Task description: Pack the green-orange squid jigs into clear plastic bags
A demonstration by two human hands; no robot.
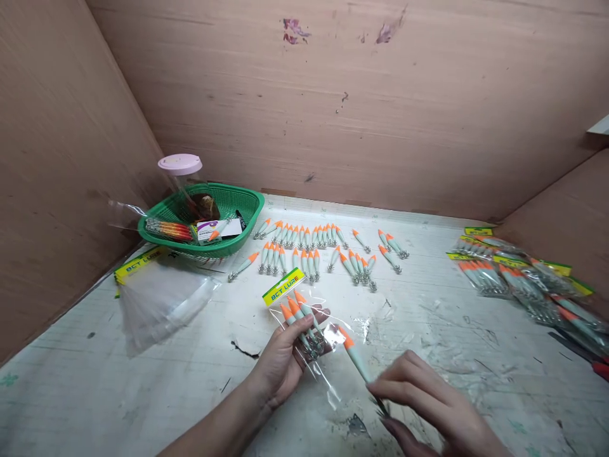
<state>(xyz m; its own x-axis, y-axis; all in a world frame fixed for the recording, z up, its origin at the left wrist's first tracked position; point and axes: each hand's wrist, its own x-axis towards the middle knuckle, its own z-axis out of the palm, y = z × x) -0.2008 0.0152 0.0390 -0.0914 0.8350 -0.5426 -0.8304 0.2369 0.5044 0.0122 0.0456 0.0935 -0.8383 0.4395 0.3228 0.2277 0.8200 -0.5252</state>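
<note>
My left hand (280, 362) grips a clear plastic bag (297, 317) with a yellow "BCT LURE" header; several orange-tipped, pale green squid lures lie inside it. My right hand (428, 400) pinches the hooked end of one more such lure (356, 355), whose orange tip points at the bag's open end. Rows of loose lures (314, 247) lie on the table behind the bag.
A green basket (247, 219) with a pink-lidded jar (183, 174) and oddments stands at the back left. A stack of empty bags (157, 298) lies in front of it. Filled packets (523, 279) are piled at the right. Wooden walls enclose the table.
</note>
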